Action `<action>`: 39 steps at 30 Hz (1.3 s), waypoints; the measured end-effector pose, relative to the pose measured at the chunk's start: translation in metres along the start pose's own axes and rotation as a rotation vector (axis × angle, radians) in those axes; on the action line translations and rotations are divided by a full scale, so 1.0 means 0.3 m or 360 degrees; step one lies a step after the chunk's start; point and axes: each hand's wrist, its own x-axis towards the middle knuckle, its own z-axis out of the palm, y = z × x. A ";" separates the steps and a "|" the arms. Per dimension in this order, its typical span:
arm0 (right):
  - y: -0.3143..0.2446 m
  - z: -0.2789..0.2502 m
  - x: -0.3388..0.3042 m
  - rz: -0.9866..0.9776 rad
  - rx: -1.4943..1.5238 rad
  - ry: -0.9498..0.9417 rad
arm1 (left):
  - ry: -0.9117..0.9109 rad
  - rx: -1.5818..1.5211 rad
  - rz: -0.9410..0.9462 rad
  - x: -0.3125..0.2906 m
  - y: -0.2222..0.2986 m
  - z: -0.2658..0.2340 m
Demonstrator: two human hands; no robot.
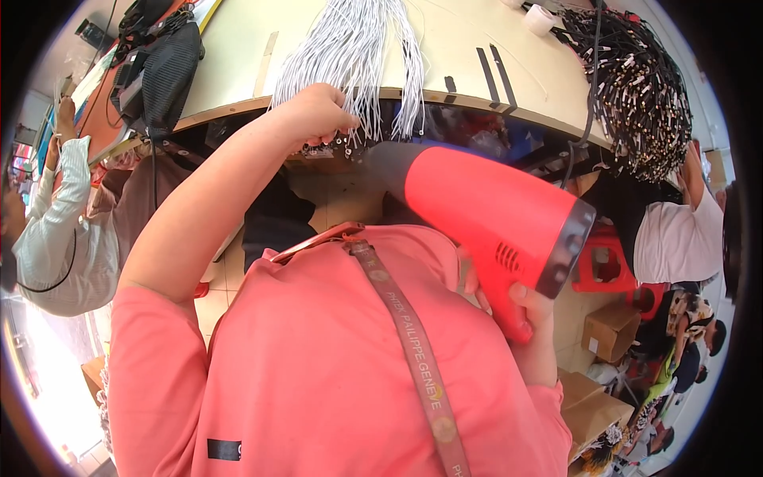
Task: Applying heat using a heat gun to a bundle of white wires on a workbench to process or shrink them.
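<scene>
My right hand [531, 306] is wrapped round the handle of a red heat gun [485, 203], held in front of my chest. Its black nozzle points left, at the cable ends just below my left hand [318, 115]. That hand is closed at the table edge, on some strands of a large bundle of thin white cables [350, 48]. The bundle lies across the table top and its ends hang over the front edge, with small metal tips showing. My fingers partly hide the strands they grip.
The pale table [230, 67] curves across the front. A thick bundle of black cables [636, 95] hangs off its right end, near a white roll [540, 20]. A black mesh bag [171, 79] is at left. Other people sit on both sides. Cardboard boxes [610, 330] and a red stool [602, 258] stand at right.
</scene>
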 end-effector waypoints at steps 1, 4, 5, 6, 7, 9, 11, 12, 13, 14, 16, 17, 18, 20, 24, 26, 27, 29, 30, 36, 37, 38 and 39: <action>0.010 -0.022 -0.002 -0.0025 0.0025 -0.0002 | -0.0033 -0.0020 -0.0022 -0.002 0.000 -0.005; 0.033 -0.045 -0.015 -0.0154 0.0033 0.0103 | -0.0007 0.0016 -0.0012 0.012 -0.018 -0.001; 0.033 -0.048 -0.019 -0.0153 0.0035 0.0108 | -0.0012 0.0019 -0.0011 0.011 -0.019 -0.004; 0.034 -0.051 -0.023 -0.0143 0.0034 0.0095 | -0.0028 0.0013 -0.0018 0.007 -0.020 -0.012; 0.033 -0.052 -0.026 -0.0132 0.0032 0.0081 | -0.0044 0.0007 -0.0026 0.006 -0.022 -0.018; 0.006 -0.025 -0.008 -0.0156 0.0112 0.0039 | -0.0056 0.0012 -0.0034 0.009 -0.027 -0.018; 0.001 -0.022 -0.003 -0.0183 0.0198 -0.0008 | -0.0069 0.0028 -0.0030 0.009 -0.024 -0.019; 0.009 -0.031 -0.005 -0.0146 0.0187 -0.0022 | -0.0068 0.0033 -0.0031 0.003 -0.016 -0.021; 0.014 -0.036 -0.008 -0.0109 0.0175 -0.0033 | -0.0079 0.0058 -0.0037 -0.006 -0.005 -0.022; 0.016 -0.031 -0.004 -0.0111 0.0178 -0.0030 | -0.0089 0.0082 -0.0043 -0.010 0.002 -0.022; 0.019 -0.011 0.015 -0.0191 0.0231 -0.0127 | -0.0084 0.0068 -0.0045 0.001 -0.007 -0.020; 0.012 -0.004 0.021 -0.0192 0.0232 -0.0129 | -0.0077 0.0049 -0.0047 0.003 -0.010 -0.020; -0.002 0.004 0.024 -0.0171 0.0248 -0.0120 | -0.0075 0.0050 -0.0048 -0.001 -0.009 -0.018; -0.002 -0.003 0.025 -0.0153 0.0263 -0.0109 | -0.0045 0.0069 -0.0050 -0.011 -0.001 -0.014; 0.013 -0.018 0.003 -0.0072 0.0131 -0.0213 | -0.0048 0.0120 -0.0016 -0.013 -0.024 -0.023; 0.010 -0.036 0.002 -0.0104 0.0151 -0.0148 | 0.0180 0.0672 0.0184 -0.033 -0.002 0.004; 0.005 -0.055 0.003 -0.0182 0.0172 -0.0088 | 0.0178 0.0682 0.0182 -0.049 0.008 0.020; 0.007 -0.058 0.004 -0.0259 0.0187 -0.0012 | 0.0658 0.1264 0.0556 -0.084 0.011 0.054; 0.005 -0.052 0.000 -0.0336 0.0238 0.0081 | 0.0772 0.1217 0.0621 -0.098 0.022 0.067; -0.001 -0.061 -0.013 -0.0433 0.0291 0.0095 | 0.0530 0.0828 0.0908 0.010 0.017 0.122; 0.002 -0.061 -0.012 -0.0440 0.0310 0.0081 | 0.0524 0.0831 0.0913 0.024 0.013 0.130; 0.005 -0.061 -0.011 -0.0447 0.0328 0.0066 | 0.0503 0.1078 0.1017 0.033 0.011 0.136; 0.005 -0.061 -0.009 -0.0451 0.0332 0.0069 | 0.0480 0.1326 0.1118 0.039 0.011 0.139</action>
